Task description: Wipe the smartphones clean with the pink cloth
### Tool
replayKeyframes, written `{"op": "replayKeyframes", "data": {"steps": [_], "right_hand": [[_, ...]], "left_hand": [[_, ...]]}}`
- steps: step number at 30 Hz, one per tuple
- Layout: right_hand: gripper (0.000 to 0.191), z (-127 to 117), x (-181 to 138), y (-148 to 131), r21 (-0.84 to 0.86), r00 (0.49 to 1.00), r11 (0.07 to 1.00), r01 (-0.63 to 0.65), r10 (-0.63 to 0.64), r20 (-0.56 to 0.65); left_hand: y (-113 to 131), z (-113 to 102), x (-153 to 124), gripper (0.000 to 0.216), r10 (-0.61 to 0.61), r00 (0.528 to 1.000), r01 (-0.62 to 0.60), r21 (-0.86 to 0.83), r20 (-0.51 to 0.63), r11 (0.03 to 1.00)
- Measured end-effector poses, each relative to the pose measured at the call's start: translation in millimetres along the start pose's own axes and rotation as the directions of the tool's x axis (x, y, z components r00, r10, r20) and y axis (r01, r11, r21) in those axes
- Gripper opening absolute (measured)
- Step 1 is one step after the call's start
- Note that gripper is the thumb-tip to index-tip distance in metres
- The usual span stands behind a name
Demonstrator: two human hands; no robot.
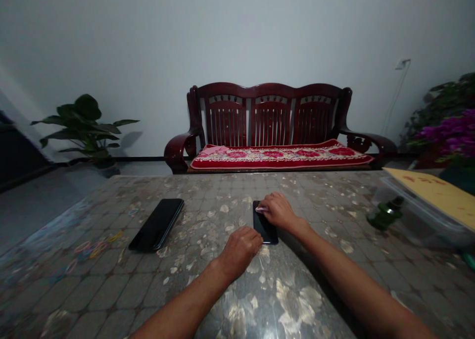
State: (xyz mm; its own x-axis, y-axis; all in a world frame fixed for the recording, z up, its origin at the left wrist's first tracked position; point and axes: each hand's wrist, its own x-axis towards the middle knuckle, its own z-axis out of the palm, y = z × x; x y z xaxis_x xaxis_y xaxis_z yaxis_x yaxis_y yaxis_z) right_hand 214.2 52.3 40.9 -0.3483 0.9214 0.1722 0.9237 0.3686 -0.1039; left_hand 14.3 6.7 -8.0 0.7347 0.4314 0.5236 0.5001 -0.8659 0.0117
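Note:
A small black phone (pixel 262 226) lies flat on the patterned table (pixel 208 299). My right hand (pixel 277 211) rests on its far end, fingers curled and pressing a small pinkish-white piece, perhaps a cloth or wipe, onto the screen. My left hand (pixel 240 249) sits curled beside the phone's near left edge, touching or steadying it; its fingertips are hidden. A larger black tablet or phone (pixel 157 224) lies apart to the left.
Coloured rubber bands (pixel 97 247) lie scattered at the table's left. A green bottle (pixel 385 214) and a clear plastic box with a yellow lid (pixel 434 200) stand at the right. Beyond the table are a wooden bench (pixel 270 126) and potted plants (pixel 86 126).

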Motion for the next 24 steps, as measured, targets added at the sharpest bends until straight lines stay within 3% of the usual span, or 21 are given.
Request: {"op": "replayKeyframes", "data": {"steps": [4,11,17,24], "right_hand": [[0.024,-2.1,7.2,7.1,-0.03,0.992,0.992,-0.123,0.123,-0.011],[0.017,-3.1,-6.9,0.9,0.037,1.0,0.999,0.01,-0.01,0.014],[0.02,-3.0,-6.2,4.4,-0.007,0.997,0.997,-0.076,0.076,-0.023],[0.016,0.4,-18.1,-4.4,0.073,0.999,0.997,0.014,-0.01,-0.053]], "left_hand": [[0.9,0.2,-0.5,0.012,-0.003,1.0,0.003,-0.006,0.006,1.0],[2.4,4.4,-2.1,0.02,-0.003,0.999,0.004,0.011,-0.037,1.0],[6.4,10.2,-5.1,0.019,-0.012,0.995,0.016,0.035,-0.101,0.999],[10.0,11.9,-5.4,0.021,-0.027,0.993,0.037,0.084,-0.116,0.996]]}}
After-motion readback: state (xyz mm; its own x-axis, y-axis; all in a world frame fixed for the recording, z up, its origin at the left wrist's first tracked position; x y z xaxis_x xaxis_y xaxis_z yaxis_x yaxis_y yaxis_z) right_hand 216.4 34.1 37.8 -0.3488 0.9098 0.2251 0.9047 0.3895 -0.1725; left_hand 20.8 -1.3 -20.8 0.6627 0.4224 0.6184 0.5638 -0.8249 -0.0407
